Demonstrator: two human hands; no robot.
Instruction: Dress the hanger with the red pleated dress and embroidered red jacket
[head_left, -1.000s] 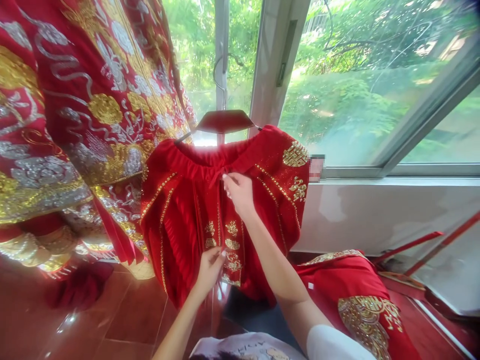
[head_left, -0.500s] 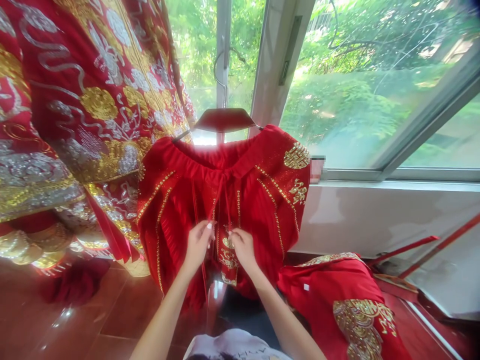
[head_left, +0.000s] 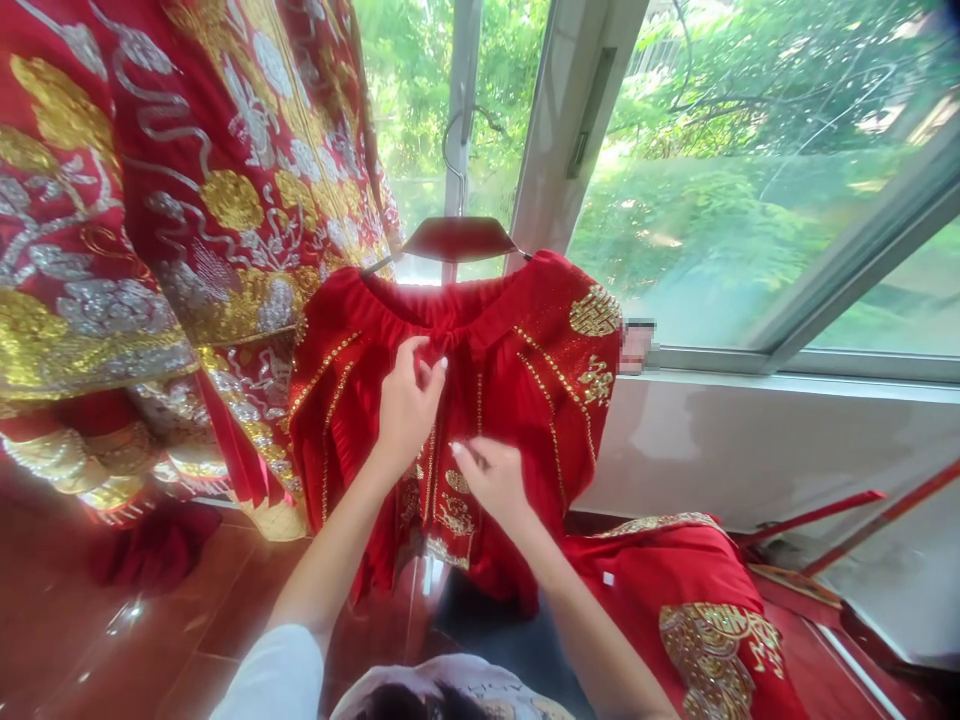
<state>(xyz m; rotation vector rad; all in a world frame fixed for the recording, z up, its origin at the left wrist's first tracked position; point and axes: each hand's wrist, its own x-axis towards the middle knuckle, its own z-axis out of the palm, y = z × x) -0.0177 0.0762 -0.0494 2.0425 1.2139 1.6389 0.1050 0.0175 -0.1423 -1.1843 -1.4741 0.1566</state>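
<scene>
A red pleated skirt (head_left: 517, 400) with gold beaded lines and gold embroidery hangs by its gathered waistband from a hanger (head_left: 459, 240). Thin red ties meet at the front of the waistband. My left hand (head_left: 409, 400) is raised just below that meeting point, its index finger curled and its thumb apart from it. Lower down, before the skirt's front panel, my right hand (head_left: 493, 482) has thumb and finger pinched together, apparently on a drawstring, though the thin cord is hard to see there.
Red garments (head_left: 225, 200) with gold and silver embroidery hang close on the left. More red embroidered cloth (head_left: 652, 570) lies at the lower right, beside red poles (head_left: 877, 520). Behind the hanger stand window frames (head_left: 592, 110). A blurred patch (head_left: 637, 346) sits at the skirt's right edge.
My left hand has moved up toward the waistband, and its fingers have parted. My right hand has shifted slightly and stays pinched. The whole view has swung a little left.
</scene>
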